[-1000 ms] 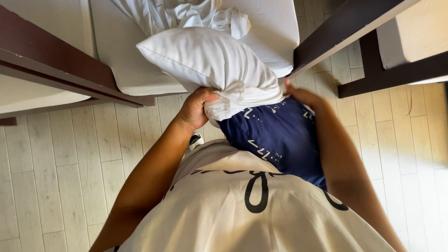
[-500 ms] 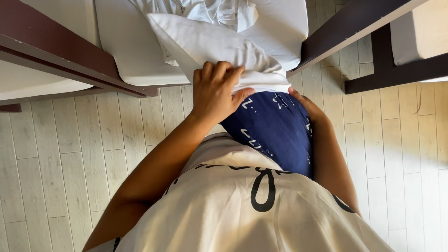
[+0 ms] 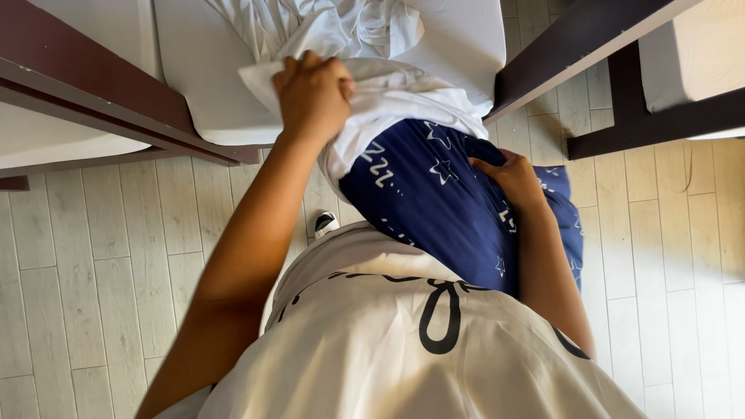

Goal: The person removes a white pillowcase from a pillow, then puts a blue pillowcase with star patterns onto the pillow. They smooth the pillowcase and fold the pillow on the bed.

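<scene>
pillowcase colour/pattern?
Dark navy pillowcase with small white stars and letter marks; clearest in the head view, below the white pillow.

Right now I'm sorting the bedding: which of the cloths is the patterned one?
The dark blue pillowcase with white stars, held by the right hand; the pillow and crumpled sheet are plain white.

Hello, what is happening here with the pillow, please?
A person stands by a bed and works a white pillow into a navy case with white stars. The left hand presses on the pillow's top; the right hand grips the case's side. Much of the pillow shows above the case.
</scene>
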